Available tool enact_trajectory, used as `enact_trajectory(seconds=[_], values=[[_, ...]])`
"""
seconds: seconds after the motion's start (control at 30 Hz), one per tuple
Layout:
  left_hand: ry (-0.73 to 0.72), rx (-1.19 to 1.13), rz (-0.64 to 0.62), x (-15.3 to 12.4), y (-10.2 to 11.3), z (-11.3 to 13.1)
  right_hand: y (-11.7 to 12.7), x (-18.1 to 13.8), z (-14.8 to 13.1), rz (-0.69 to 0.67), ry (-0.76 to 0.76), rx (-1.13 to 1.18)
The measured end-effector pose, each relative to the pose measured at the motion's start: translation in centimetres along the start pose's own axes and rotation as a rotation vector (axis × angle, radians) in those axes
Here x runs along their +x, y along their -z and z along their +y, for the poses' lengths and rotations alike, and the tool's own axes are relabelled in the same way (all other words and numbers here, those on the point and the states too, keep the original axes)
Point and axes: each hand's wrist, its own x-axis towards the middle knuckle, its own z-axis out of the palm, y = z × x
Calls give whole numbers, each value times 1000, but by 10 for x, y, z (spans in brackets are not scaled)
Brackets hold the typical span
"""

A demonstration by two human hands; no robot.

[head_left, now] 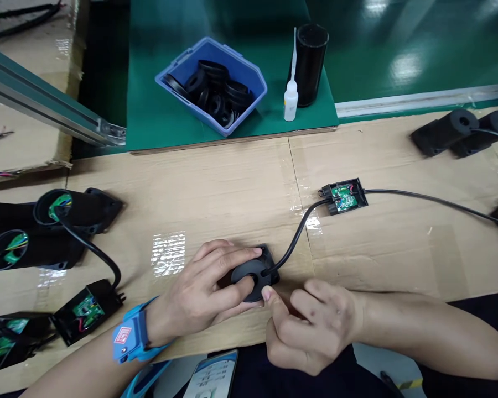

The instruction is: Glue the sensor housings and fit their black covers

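Observation:
A black cylindrical housing with a square base (269, 255) stands near the front edge of the cardboard-covered bench, topped by a round black cap (244, 270). My left hand (209, 282) wraps around it, thumb on top of the cap beside its centre. My right hand (315, 323) is closed with curled fingers, its thumb tip at the cap's near right edge; nothing shows in it. A black cable (294, 240) runs from the cap to an open black box with a green circuit board (344, 196). A thinner cable (423, 196) leaves that box toward the right.
Several black housings with wires (103, 207) and open circuit boxes (87, 309) lie at left. A blue bin (249, 63) of black caps, a white dropper bottle (290, 102) and a black cylinder (313, 61) stand behind. More black housings (444, 132) lie at right.

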Motion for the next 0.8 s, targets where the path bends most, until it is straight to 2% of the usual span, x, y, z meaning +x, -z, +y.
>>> enact_trajectory(seconds=[0.27,0.43,0.53,0.67,0.8], values=[[-3,-15,-32,1,0,0,0,-6,1,33,61,70],[37,-30,-36,-1,1,3,0,-4,1,14,33,113],[91,-127,-58,-1,1,3,3,-2,7,14,-21,131],[199,-437,60,-4,-6,0,12,0,25,17,-137,164],[286,-581,182,-9,-15,-1,15,0,41,47,-244,101]])
